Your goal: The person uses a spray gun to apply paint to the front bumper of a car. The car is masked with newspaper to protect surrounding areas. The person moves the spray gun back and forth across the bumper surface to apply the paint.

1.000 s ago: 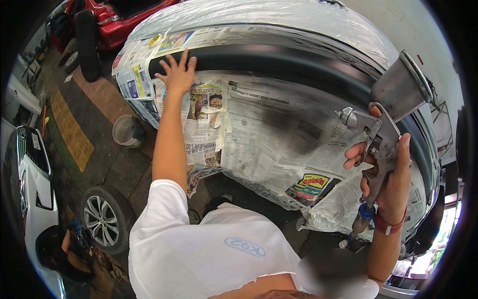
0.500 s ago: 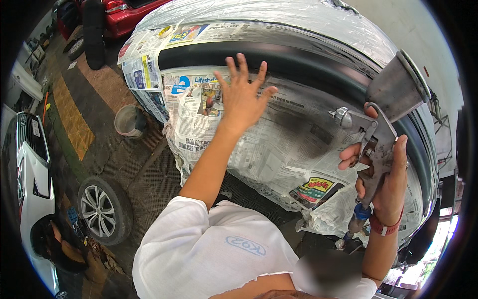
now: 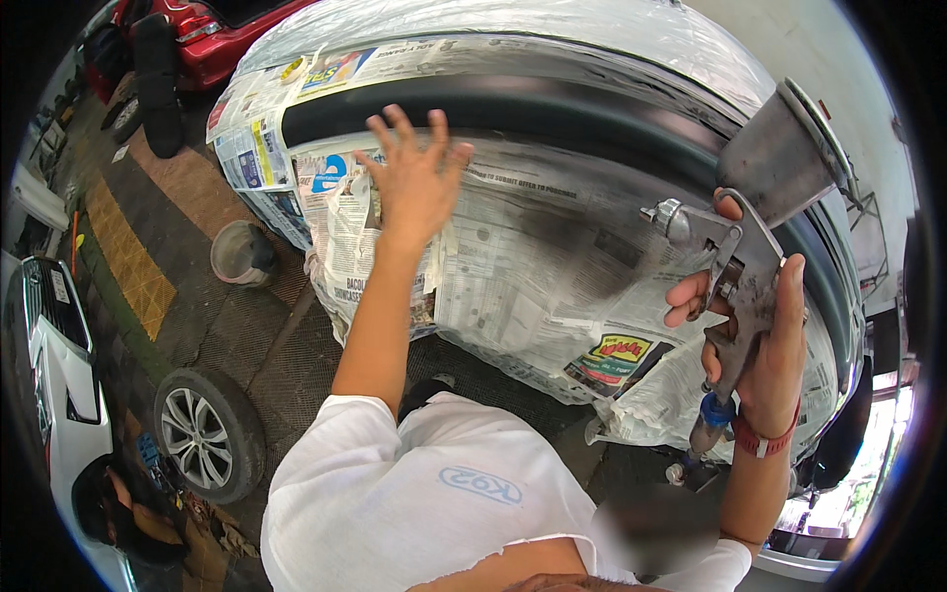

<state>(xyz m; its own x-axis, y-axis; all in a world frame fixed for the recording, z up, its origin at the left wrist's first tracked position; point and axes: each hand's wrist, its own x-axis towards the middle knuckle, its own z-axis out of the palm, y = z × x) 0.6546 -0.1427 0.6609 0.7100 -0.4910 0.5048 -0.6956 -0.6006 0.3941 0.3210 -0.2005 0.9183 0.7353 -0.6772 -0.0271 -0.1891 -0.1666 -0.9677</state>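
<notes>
My left hand is open, fingers spread over the newspaper masking, its fingertips at the lower edge of a long black curved trim strip on the covered car body; I cannot tell whether it touches. My right hand grips a metal spray gun with a cup on top and a blue fitting below. The gun's nozzle points left, over a grey-darkened patch of the newspaper. Crinkled clear plastic covers the area above the strip.
A red car stands at upper left with black parts beside it. A grey bucket, a loose wheel and a white car part are on the left, on a matted floor. A pale wall is at upper right.
My left hand swept right along the strip, then back partway left, still spread, and sits lower than a second ago. The spray gun has risen slightly.
</notes>
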